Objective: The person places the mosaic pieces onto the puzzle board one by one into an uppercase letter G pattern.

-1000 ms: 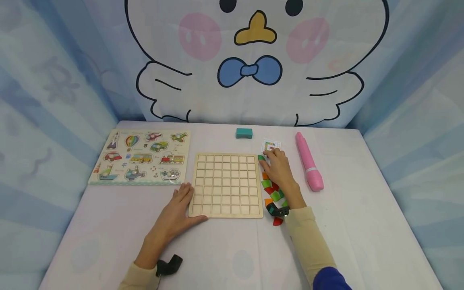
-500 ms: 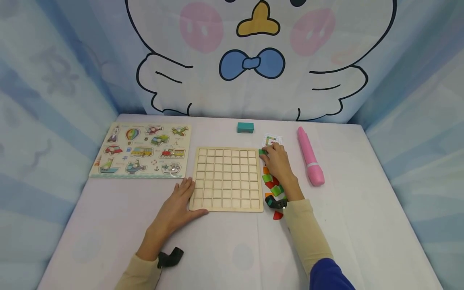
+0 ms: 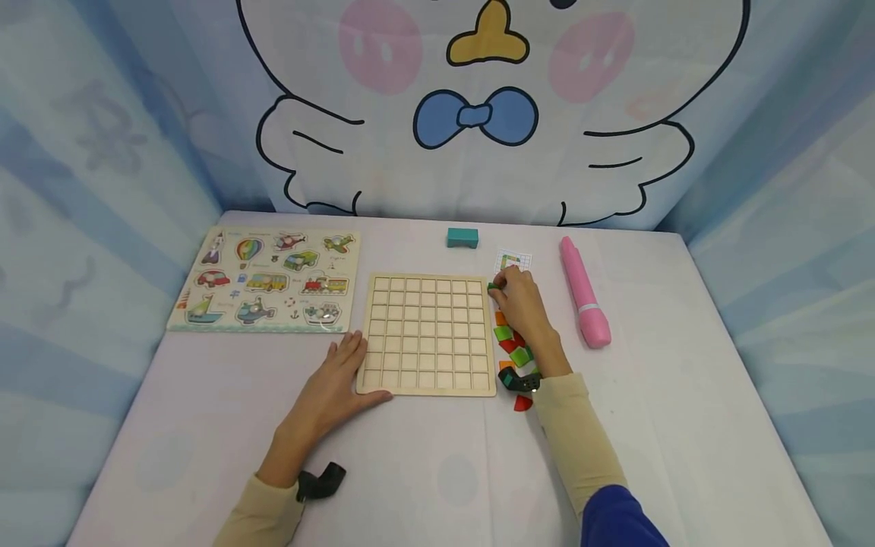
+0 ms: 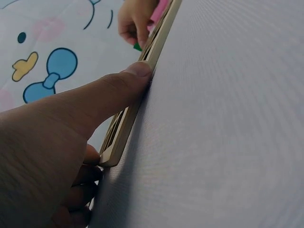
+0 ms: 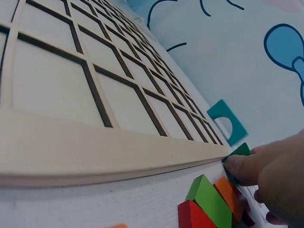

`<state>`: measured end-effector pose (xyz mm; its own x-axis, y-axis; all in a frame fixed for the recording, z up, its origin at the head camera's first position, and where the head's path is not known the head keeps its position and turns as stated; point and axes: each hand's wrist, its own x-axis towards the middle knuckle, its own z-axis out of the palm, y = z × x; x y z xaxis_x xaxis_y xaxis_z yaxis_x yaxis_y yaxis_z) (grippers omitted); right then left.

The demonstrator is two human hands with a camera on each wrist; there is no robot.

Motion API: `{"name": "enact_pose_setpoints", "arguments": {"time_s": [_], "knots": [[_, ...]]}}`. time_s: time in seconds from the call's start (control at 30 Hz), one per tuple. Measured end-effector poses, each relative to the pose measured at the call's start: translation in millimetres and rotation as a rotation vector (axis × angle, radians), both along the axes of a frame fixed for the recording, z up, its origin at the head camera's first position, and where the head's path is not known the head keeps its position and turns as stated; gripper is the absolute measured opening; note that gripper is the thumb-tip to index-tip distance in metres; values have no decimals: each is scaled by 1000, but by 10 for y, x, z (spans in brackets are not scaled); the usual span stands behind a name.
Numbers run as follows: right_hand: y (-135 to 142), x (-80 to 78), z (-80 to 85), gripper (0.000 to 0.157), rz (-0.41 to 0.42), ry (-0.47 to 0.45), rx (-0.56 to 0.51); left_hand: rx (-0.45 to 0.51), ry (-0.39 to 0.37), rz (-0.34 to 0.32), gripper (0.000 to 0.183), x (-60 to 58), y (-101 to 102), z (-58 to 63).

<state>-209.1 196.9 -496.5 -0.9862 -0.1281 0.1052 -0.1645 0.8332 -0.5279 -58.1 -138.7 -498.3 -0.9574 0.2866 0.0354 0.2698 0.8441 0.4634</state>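
Observation:
A square wooden grid board (image 3: pixel 427 393) lies flat in the middle of the table. My left hand (image 3: pixel 326 391) rests at its near left corner, thumb along the front edge and fingers beside the left edge. Beyond the board's right side, my right hand (image 3: pixel 522 302) pinches a small dark green block (image 5: pixel 240 151) between thumb and fingers, close to the far right corner. Beneath and beside that hand lie several small coloured blocks, among them a light green one (image 5: pixel 211 202) and a red one (image 5: pixel 194 216). The forearm and wrist camera hide part of this row.
Behind the right hand lies a printed grid card (image 3: pixel 514 259), partly covered. A teal arch block (image 3: pixel 462 238) stands at the back. The pink wand-shaped object (image 3: pixel 585 296) lies to the right, and a vehicle picture puzzle (image 3: pixel 266 279) lies to the left.
The right hand's fingers have closed on the dark green block near the board's far right corner. My left hand stays at the board. The head view has tilted slightly downward.

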Motion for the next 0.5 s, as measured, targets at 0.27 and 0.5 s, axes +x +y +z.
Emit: {"name": "enact_pose_setpoints", "arguments": {"time_s": [0.27, 0.5], "knots": [[-46, -3, 62, 20, 0, 11, -21, 9, -2, -1, 101, 16, 1, 5], [-133, -17, 136, 23, 15, -66, -105, 2, -2, 3, 101, 10, 3, 2]]}}
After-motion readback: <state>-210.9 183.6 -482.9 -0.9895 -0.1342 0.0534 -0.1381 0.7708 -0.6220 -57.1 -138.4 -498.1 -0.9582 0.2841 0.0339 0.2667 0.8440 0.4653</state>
